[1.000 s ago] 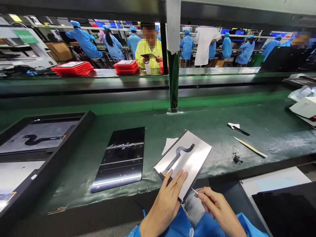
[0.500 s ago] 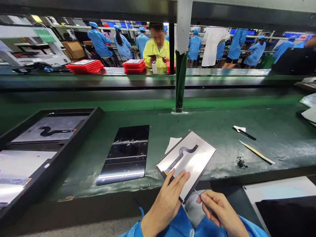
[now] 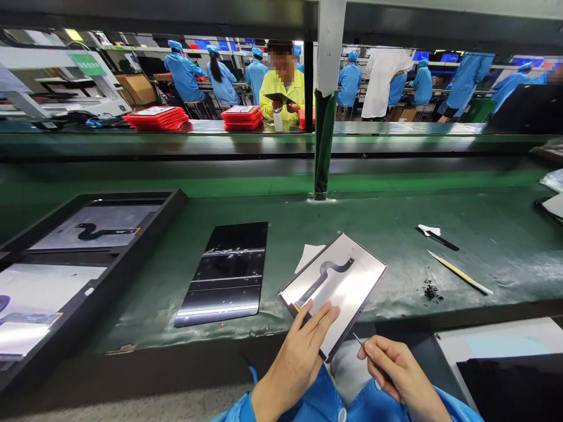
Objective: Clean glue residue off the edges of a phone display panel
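Observation:
A display panel [image 3: 352,264] with a silvery back and a dark curved ribbon cable [image 3: 325,273] lies tilted over the bench's front edge. My left hand [image 3: 299,346] grips its lower left part, fingers across the back and the thumb hidden. Between the thumb and fingers of my right hand [image 3: 391,363] is a thin pointed tool [image 3: 358,339], its tip just off the panel's lower right edge. Partly behind the panel is a white piece [image 3: 308,257]. Left of it, a glossy black panel [image 3: 226,272] rests flat on the green bench.
At the left stands a black tray [image 3: 145,234] holding panels. On the right are black tweezers [image 3: 444,239], a yellow-handled blade [image 3: 461,272] and black scraps [image 3: 431,291]. A post [image 3: 324,140] rises mid-bench. Beyond, a person in yellow [image 3: 284,94] sits near red stacks [image 3: 243,118].
My right hand has shifted slightly right, taking the tool's tip away from the panel's edge. The person in yellow has turned the dark tablet-like object. The view has moved a little.

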`<state>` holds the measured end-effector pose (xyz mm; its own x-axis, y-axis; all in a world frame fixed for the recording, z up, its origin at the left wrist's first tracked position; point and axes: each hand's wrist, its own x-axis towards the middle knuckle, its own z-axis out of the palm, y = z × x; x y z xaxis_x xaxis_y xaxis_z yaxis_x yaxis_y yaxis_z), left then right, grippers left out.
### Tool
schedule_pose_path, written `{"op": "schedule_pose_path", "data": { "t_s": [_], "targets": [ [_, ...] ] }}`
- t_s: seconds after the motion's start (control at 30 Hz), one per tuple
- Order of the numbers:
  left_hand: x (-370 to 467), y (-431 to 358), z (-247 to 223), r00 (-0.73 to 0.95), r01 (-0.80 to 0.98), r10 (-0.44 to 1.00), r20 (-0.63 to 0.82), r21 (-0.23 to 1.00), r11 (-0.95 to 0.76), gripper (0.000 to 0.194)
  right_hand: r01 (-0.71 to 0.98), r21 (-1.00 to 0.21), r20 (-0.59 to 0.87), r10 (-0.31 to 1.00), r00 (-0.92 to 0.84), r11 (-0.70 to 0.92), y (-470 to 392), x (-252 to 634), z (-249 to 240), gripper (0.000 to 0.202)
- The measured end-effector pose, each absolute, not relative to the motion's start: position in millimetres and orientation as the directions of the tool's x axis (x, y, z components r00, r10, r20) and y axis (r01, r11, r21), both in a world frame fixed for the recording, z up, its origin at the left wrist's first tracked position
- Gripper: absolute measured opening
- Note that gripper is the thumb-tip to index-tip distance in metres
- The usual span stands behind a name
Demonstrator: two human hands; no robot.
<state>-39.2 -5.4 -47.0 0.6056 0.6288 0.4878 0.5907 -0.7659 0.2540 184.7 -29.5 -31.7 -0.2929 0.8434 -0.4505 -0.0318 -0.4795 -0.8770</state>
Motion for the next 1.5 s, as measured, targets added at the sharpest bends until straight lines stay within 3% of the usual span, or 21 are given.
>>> {"op": "schedule_pose_path", "data": {
  "t_s": [1.13,1.5],
  "targets": [
    [-40,-5,-52,0.603,0.587,0.631,0.488,0.265,-0.765,0.085,0.029,-0.904,-0.428,0.9,-0.078,-0.427,-15,210,5,0.065],
    [-39,-5,-48,0.602,0.588,0.631,0.489,0.263,-0.765,0.087,0.051,-0.926,-0.37,0.927,0.069,-0.373,-15,216,23,0.061]
  ]
}}
